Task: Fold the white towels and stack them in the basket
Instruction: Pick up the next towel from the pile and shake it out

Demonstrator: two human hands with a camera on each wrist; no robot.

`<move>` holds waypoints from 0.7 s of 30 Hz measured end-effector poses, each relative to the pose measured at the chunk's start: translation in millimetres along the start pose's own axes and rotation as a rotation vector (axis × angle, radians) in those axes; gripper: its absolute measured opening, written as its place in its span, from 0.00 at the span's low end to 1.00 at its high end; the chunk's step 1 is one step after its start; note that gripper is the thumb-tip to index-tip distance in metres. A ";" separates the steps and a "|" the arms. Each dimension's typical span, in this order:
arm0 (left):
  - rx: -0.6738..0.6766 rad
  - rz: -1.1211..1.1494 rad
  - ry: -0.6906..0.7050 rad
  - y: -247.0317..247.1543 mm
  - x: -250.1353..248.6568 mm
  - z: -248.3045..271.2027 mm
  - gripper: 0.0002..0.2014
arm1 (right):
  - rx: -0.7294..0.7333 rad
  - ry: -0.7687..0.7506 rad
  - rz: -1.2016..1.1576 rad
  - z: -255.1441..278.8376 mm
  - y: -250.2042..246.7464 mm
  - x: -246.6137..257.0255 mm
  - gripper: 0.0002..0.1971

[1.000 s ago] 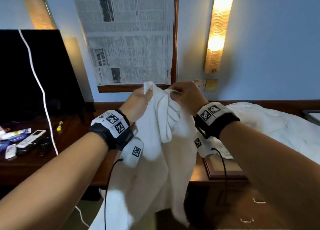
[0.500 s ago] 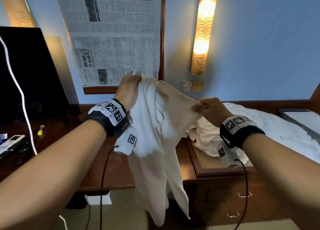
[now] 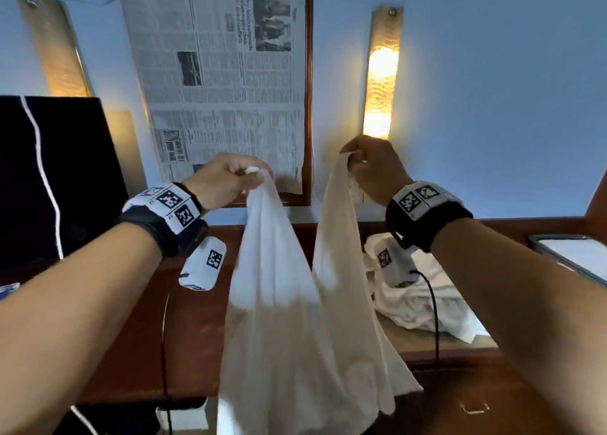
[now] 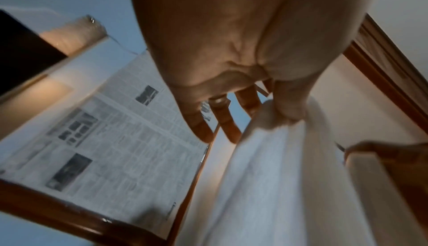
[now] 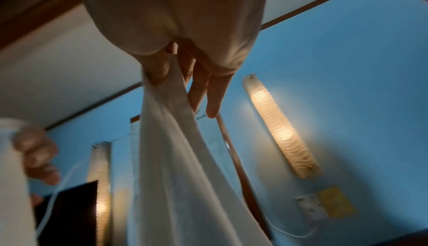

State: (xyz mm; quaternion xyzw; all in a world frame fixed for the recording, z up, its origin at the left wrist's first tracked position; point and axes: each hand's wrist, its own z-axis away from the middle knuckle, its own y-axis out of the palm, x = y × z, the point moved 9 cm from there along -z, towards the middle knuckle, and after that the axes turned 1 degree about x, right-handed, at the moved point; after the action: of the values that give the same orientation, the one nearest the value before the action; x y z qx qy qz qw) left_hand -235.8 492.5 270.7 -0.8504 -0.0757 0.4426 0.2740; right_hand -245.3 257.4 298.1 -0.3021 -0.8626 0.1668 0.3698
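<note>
A white towel (image 3: pixel 295 319) hangs in the air in front of me, held up by two top corners. My left hand (image 3: pixel 230 180) pinches the left corner between thumb and forefinger; its other fingers (image 4: pixel 203 129) stick out loosely beside the towel (image 4: pixel 277 176). My right hand (image 3: pixel 371 165) pinches the right corner, seen close in the right wrist view where the thumb presses the towel (image 5: pixel 176 140) against the fingers (image 5: pixel 208 92). The cloth sags in a V between the hands. More white towels (image 3: pixel 423 303) lie crumpled on the wooden dresser. No basket is in view.
A wooden dresser (image 3: pixel 193 336) runs below the towel, with a dark TV screen (image 3: pixel 49 172) at the left. A newspaper-covered mirror frame (image 3: pixel 223 90) and a lit wall lamp (image 3: pixel 381 73) hang behind. A tray edge (image 3: pixel 571 254) shows at far right.
Both hands have risen and drawn apart, spreading the towel's top edge. The right hand moved up from near the dresser to level with the left.
</note>
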 end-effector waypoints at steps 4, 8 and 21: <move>-0.226 0.098 0.115 -34.0 -20.7 -4.4 0.15 | -0.015 -0.138 -0.142 -9.7 2.7 50.9 0.07; -0.409 0.144 0.181 -56.2 -47.2 -9.1 0.10 | 0.000 -0.140 -0.251 -22.9 -2.6 87.7 0.05; -0.239 0.319 0.209 -33.9 -72.5 -26.0 0.05 | 0.145 -0.265 -0.249 -33.2 1.3 120.5 0.12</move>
State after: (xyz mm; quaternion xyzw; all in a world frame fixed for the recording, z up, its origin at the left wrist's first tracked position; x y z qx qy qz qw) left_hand -254.5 483.6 352.3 -0.9192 0.0366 0.3779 0.1043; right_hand -285.7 338.3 384.5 -0.1410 -0.9203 0.2195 0.2916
